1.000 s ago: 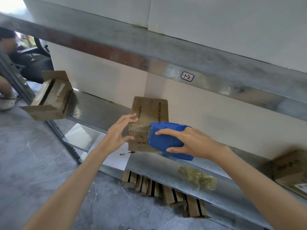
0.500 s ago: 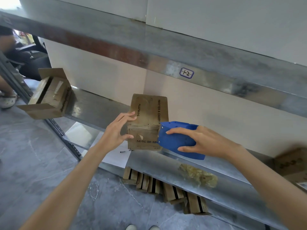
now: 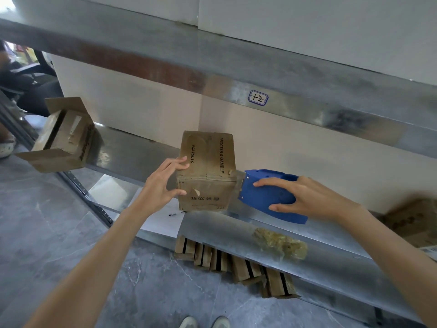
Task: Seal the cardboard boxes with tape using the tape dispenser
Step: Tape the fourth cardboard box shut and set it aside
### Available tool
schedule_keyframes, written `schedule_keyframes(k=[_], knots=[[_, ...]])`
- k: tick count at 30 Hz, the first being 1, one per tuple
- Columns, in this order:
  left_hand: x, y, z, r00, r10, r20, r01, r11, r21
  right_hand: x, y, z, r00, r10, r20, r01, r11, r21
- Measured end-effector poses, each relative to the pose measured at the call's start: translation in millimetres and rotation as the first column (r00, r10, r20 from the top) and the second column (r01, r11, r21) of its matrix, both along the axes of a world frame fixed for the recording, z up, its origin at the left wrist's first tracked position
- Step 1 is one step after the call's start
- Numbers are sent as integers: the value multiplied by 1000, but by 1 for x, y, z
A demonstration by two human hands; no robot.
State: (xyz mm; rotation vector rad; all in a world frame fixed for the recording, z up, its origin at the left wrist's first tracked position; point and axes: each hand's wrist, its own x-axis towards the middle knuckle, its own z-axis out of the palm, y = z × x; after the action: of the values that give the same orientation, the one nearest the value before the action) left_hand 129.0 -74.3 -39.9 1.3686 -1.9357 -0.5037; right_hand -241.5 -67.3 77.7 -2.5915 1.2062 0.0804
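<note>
Right hand [image 3: 307, 200], grip clamped on the tape dispenser [image 3: 264, 195], sits just right of the cardboard box [image 3: 205, 176]; left hand [image 3: 160, 185] clasps its left edge.

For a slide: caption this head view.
Left hand grips cardboard box; right hand holds blue tape dispenser beside it.

Open slot between lower shelf [image 3: 132, 157] and upper beam [image 3: 165, 67], closed at the back by the wall [image 3: 307, 147]. Blocked near the middle of the front edge by the cardboard box [image 3: 205, 171], gripped at its left corner by the left hand [image 3: 160, 185]; just beside its right face, the tape dispenser [image 3: 267, 192] in the right hand [image 3: 307, 197]. Bare metal leftward up to the open box [image 3: 63, 138] overhanging the left end. Toward the right end, a carton [image 3: 411, 221]; on the front lip, a yellowish crumpled wad [image 3: 281, 242]. Underneath, flattened cartons [image 3: 236, 263] crowding the floor.
</note>
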Motion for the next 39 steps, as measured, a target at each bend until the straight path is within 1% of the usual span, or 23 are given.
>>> schedule_keyframes(k=[7,13,18,22,26,35,39], knots=[[-1,0,3,1000,2,13,-2,1000,-13,-3,1,-1,1000,-20,-8,20,999,-38],[-1,1,4,1000,15,8,-15,1000,-21,5,3,-2,998,-65,-1,65,996,53],[-10,1,10,999,45,-5,-45,999,-1,11,8,0,998,-52,-30,54,998,45],[-17,0,6,995,95,-9,-95,995,-27,11,4,-3,998,-62,2,62,996,56],[-13,0,4,996,86,-5,-86,996,-35,13,3,-7,995,-80,59,72,989,126],[-23,5,9,995,91,-31,-92,995,-31,15,0,-7,996,-77,-33,77,997,-6],[-26,6,8,993,103,-49,-105,994,-42,14,1,-1,997,-72,-38,71,997,-5]])
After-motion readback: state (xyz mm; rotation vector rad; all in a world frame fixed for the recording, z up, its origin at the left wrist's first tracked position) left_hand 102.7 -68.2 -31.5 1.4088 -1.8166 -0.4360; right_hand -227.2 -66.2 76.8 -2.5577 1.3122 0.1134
